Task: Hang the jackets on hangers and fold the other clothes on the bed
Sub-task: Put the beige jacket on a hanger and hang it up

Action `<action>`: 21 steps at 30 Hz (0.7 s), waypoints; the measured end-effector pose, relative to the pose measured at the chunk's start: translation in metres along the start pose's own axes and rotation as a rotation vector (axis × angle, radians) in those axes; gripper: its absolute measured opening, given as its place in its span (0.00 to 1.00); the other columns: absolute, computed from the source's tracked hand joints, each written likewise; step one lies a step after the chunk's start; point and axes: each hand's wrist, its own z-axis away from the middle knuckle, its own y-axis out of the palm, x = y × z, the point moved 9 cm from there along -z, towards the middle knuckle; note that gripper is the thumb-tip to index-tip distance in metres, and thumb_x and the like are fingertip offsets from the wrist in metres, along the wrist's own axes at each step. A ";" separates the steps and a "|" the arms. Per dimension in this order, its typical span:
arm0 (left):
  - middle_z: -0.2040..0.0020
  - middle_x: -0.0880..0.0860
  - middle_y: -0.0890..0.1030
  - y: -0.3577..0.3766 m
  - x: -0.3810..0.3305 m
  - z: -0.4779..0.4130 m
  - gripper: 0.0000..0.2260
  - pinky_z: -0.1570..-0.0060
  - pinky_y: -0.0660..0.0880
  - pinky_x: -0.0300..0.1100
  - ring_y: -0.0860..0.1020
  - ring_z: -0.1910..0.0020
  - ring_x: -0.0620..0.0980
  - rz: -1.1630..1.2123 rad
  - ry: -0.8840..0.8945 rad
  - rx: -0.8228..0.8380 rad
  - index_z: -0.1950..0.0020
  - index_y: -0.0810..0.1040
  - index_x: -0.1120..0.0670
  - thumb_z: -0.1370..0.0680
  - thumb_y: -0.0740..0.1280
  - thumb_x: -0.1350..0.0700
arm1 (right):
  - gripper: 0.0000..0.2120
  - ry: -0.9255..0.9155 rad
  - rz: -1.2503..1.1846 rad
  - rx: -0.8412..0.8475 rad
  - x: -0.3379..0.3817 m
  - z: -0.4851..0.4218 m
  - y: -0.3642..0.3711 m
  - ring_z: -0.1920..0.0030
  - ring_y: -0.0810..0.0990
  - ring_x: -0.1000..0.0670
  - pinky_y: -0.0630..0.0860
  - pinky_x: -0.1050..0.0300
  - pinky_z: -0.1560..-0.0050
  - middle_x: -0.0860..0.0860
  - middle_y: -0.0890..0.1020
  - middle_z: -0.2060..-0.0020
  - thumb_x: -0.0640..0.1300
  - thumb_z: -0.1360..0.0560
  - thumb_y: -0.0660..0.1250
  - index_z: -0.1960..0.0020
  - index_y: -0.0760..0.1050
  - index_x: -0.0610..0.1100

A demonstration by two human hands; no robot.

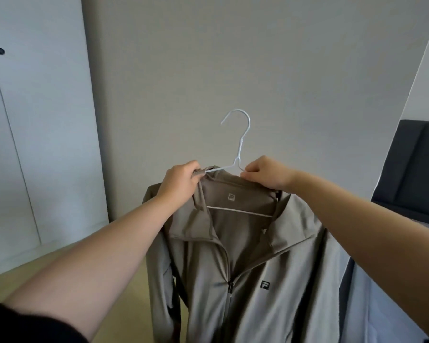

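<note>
A person holds up a taupe zip jacket [270, 256] on a white wire hanger [240, 149] in front of a plain grey wall [233, 58], both bare forearms stretched forward. The left hand [178, 181] is curled tight around the bunched collar fabric and the hanger's left shoulder wire. The right hand [268, 173] pinches the hanger's right shoulder wire at the collar, fingers folded inward. The hanger's hook stands free above the two hands, catching on nothing, and its lower bar shows inside the open neck. The jacket hangs in mid-air between the arms. Its zip [229, 285] is done up to chest height, the collar falls open above it, and a small dark logo [265, 285] sits on the chest. At right, behind the right forearm, is the bed [372, 318] with a pale sheet and a dark headboard [416, 164]. At left stands a white wardrobe door [35, 120] with a round dark knob [0, 51], above a pale wooden floor [131, 308].
</note>
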 end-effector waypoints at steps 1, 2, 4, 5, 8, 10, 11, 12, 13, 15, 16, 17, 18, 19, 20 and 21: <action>0.72 0.50 0.70 0.002 -0.001 -0.003 0.10 0.71 0.60 0.38 0.71 0.70 0.53 0.044 -0.018 0.019 0.64 0.73 0.57 0.25 0.69 0.56 | 0.20 0.002 0.038 -0.077 -0.003 -0.001 -0.005 0.71 0.65 0.53 0.61 0.67 0.72 0.50 0.67 0.73 0.46 0.21 0.62 0.71 0.65 0.45; 0.74 0.49 0.67 0.003 -0.001 -0.006 0.14 0.72 0.59 0.37 0.68 0.72 0.50 0.066 -0.036 0.045 0.68 0.70 0.56 0.26 0.71 0.55 | 0.21 0.003 0.052 -0.150 -0.007 -0.002 -0.012 0.72 0.63 0.53 0.60 0.65 0.73 0.49 0.64 0.74 0.44 0.21 0.62 0.72 0.62 0.44; 0.75 0.49 0.65 0.006 -0.002 -0.011 0.20 0.71 0.57 0.42 0.66 0.71 0.51 -0.019 -0.017 0.117 0.72 0.63 0.54 0.25 0.69 0.52 | 0.23 0.007 0.028 -0.263 -0.015 0.000 -0.023 0.73 0.61 0.52 0.59 0.63 0.73 0.49 0.62 0.75 0.42 0.22 0.62 0.74 0.59 0.44; 0.74 0.50 0.66 0.006 -0.002 -0.012 0.21 0.68 0.56 0.44 0.67 0.69 0.53 -0.102 0.002 0.148 0.73 0.62 0.53 0.24 0.67 0.51 | 0.24 0.020 0.010 -0.298 -0.020 0.001 -0.027 0.73 0.60 0.51 0.58 0.62 0.74 0.49 0.61 0.75 0.41 0.22 0.62 0.74 0.58 0.44; 0.69 0.55 0.75 0.003 0.002 -0.010 0.19 0.66 0.58 0.44 0.72 0.63 0.58 -0.337 0.038 0.163 0.68 0.71 0.57 0.20 0.62 0.49 | 0.23 0.080 0.004 -0.377 -0.031 0.000 -0.032 0.70 0.63 0.47 0.59 0.56 0.70 0.47 0.64 0.75 0.40 0.22 0.62 0.74 0.61 0.43; 0.68 0.54 0.75 0.000 0.008 -0.008 0.19 0.67 0.60 0.44 0.73 0.63 0.57 -0.374 0.018 0.155 0.66 0.73 0.58 0.20 0.60 0.47 | 0.20 0.087 0.004 -0.439 -0.033 0.001 -0.034 0.67 0.67 0.44 0.61 0.56 0.68 0.46 0.67 0.74 0.41 0.21 0.61 0.72 0.65 0.42; 0.71 0.52 0.72 -0.001 0.012 -0.007 0.21 0.68 0.59 0.44 0.72 0.66 0.56 -0.327 -0.014 0.167 0.69 0.70 0.56 0.20 0.59 0.47 | 0.19 0.077 0.013 -0.464 -0.031 0.001 -0.034 0.66 0.67 0.44 0.62 0.56 0.67 0.46 0.68 0.73 0.40 0.21 0.61 0.71 0.66 0.41; 0.73 0.51 0.69 -0.001 0.016 -0.007 0.22 0.70 0.59 0.44 0.70 0.68 0.54 -0.245 -0.059 0.192 0.71 0.67 0.55 0.20 0.59 0.46 | 0.18 0.055 0.020 -0.474 -0.029 0.000 -0.033 0.65 0.68 0.43 0.62 0.55 0.66 0.46 0.68 0.73 0.40 0.21 0.61 0.70 0.66 0.41; 0.74 0.50 0.68 0.000 0.019 -0.006 0.22 0.71 0.60 0.43 0.69 0.69 0.53 -0.165 -0.096 0.229 0.71 0.65 0.54 0.20 0.59 0.45 | 0.19 0.024 0.023 -0.467 -0.025 -0.001 -0.032 0.65 0.67 0.43 0.61 0.55 0.65 0.47 0.67 0.74 0.40 0.22 0.62 0.70 0.65 0.41; 0.70 0.48 0.71 0.008 0.010 -0.006 0.17 0.68 0.62 0.43 0.70 0.67 0.49 -0.097 -0.077 0.336 0.66 0.69 0.52 0.21 0.61 0.46 | 0.21 -0.059 0.032 -0.429 -0.012 -0.002 -0.025 0.65 0.65 0.45 0.58 0.54 0.66 0.48 0.65 0.75 0.39 0.22 0.62 0.72 0.61 0.44; 0.68 0.48 0.72 0.014 0.002 -0.005 0.13 0.66 0.62 0.42 0.71 0.65 0.48 -0.106 -0.051 0.391 0.63 0.71 0.52 0.21 0.62 0.48 | 0.22 -0.096 0.036 -0.409 -0.006 -0.003 -0.022 0.66 0.64 0.45 0.57 0.54 0.66 0.48 0.64 0.75 0.38 0.23 0.63 0.72 0.59 0.44; 0.67 0.49 0.71 0.020 -0.005 -0.004 0.13 0.66 0.61 0.42 0.70 0.64 0.49 -0.123 -0.040 0.429 0.63 0.71 0.54 0.20 0.62 0.50 | 0.21 -0.126 0.037 -0.391 0.000 -0.005 -0.018 0.66 0.64 0.45 0.56 0.54 0.66 0.48 0.64 0.74 0.38 0.23 0.63 0.72 0.59 0.44; 0.68 0.50 0.69 0.024 -0.008 -0.005 0.15 0.68 0.59 0.42 0.69 0.63 0.51 -0.125 -0.048 0.438 0.65 0.67 0.55 0.20 0.61 0.53 | 0.20 -0.146 0.048 -0.383 0.003 -0.005 -0.015 0.66 0.64 0.45 0.56 0.54 0.66 0.47 0.64 0.74 0.39 0.23 0.63 0.71 0.61 0.43; 0.70 0.50 0.68 0.026 -0.008 -0.007 0.17 0.71 0.58 0.41 0.68 0.64 0.52 -0.109 -0.071 0.422 0.68 0.64 0.55 0.19 0.60 0.54 | 0.17 -0.166 0.060 -0.392 0.006 -0.004 -0.014 0.65 0.66 0.44 0.57 0.54 0.65 0.47 0.67 0.72 0.40 0.23 0.64 0.70 0.65 0.41; 0.71 0.50 0.66 0.026 -0.006 -0.009 0.18 0.72 0.57 0.41 0.66 0.66 0.52 -0.094 -0.098 0.390 0.69 0.62 0.54 0.19 0.59 0.55 | 0.13 -0.173 0.072 -0.434 0.005 -0.002 -0.018 0.62 0.69 0.44 0.59 0.55 0.64 0.47 0.70 0.69 0.42 0.24 0.66 0.66 0.71 0.40; 0.72 0.50 0.65 0.024 -0.003 -0.010 0.19 0.72 0.56 0.40 0.65 0.66 0.52 -0.093 -0.116 0.349 0.70 0.61 0.53 0.19 0.59 0.56 | 0.10 -0.179 0.092 -0.505 0.003 0.001 -0.024 0.58 0.71 0.44 0.62 0.56 0.61 0.47 0.73 0.65 0.44 0.26 0.69 0.61 0.75 0.39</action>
